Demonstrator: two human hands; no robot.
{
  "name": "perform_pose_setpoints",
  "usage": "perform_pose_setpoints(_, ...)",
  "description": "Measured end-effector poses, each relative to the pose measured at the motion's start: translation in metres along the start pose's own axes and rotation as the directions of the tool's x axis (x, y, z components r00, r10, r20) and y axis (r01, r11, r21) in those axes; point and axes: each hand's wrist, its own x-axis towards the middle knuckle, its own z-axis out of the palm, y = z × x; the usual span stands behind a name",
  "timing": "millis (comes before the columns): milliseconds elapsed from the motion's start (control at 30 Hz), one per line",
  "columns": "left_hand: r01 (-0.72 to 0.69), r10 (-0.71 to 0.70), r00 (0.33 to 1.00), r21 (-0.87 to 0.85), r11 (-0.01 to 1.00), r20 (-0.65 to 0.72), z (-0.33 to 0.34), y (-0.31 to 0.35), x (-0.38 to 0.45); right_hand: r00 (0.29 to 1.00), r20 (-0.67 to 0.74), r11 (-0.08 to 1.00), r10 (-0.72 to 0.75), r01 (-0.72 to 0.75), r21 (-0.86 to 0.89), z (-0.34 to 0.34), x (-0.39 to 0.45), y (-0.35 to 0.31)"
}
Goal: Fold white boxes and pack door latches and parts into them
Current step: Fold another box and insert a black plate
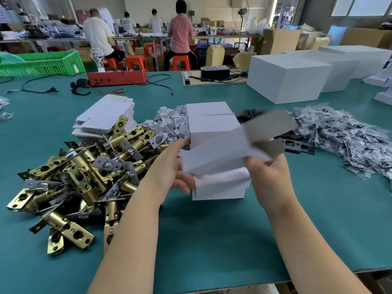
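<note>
Spreading across nearly the whole view, a teal-covered desk (212, 230) carries everything. Toward its far right corner stand large white cartons (286, 81) in a row. Along the right edge lies a long drift of clear plastic bags of small dark parts (347, 141). On the left side a heap of brass and steel door latches (80, 175) sprawls toward the near edge, some faceplates upturned. Behind that heap sits a stack of flat white box blanks (106, 117), and just right of it a pile of small white-and-grey parts (171, 122). At the desk's middle stand 2 folded white boxes (212, 124), touching one another; black strike plates (297, 145) lie just right of them.

In front of those, near the desk's middle, a partly folded white box (216, 158) is held above another folded white box (220, 187) that rests on the desk. The left hand (169, 168) grips the held box's left end, thumb on top and fingers curled beneath. The right hand (271, 177) pinches the right end, fingers curled round the blurred grey-looking flaps (269, 128) that stick up and out.

Along the far edge sit a red box with cables (117, 77), a black device on a board (214, 73) and a green crate (42, 62). Beyond the desk, people sit on orange stools with their backs turned.
</note>
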Motion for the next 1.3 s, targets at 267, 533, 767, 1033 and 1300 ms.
perform_pose_setpoints(267, -0.167, 0.053, 0.98, 0.636, 0.753, 0.194, -0.01, -0.015, 0.0, 0.964, 0.011, 0.958, 0.265, -0.262, -0.115, -0.022, 0.009, -0.001)
perform_pose_setpoints(533, -0.161, 0.08, 0.985, 0.675, 0.72, 0.15, -0.014, -0.022, 0.006, 0.948, 0.183, 0.929, 0.262, -0.196, -0.314, -0.012, 0.002, 0.002)
perform_pose_setpoints(767, -0.209, 0.161, 0.977, 0.471, 0.857, 0.142, -0.011, -0.015, 0.006, 0.941, 0.229, 0.946, 0.25, -0.186, -0.267, -0.012, 0.003, 0.002)
perform_pose_setpoints(1033, -0.517, 0.511, 0.856, 0.156, 0.842, 0.08, 0.004, -0.001, -0.015, 0.938, 0.255, 0.941, 0.235, -0.154, -0.301, -0.002, -0.005, 0.009)
perform_pose_setpoints(1300, -0.536, 0.518, 0.842, 0.352, 0.767, 0.151, 0.009, -0.003, -0.018, 0.993, 0.05, 0.96, 0.111, -0.094, -0.263, 0.003, -0.002, 0.001)
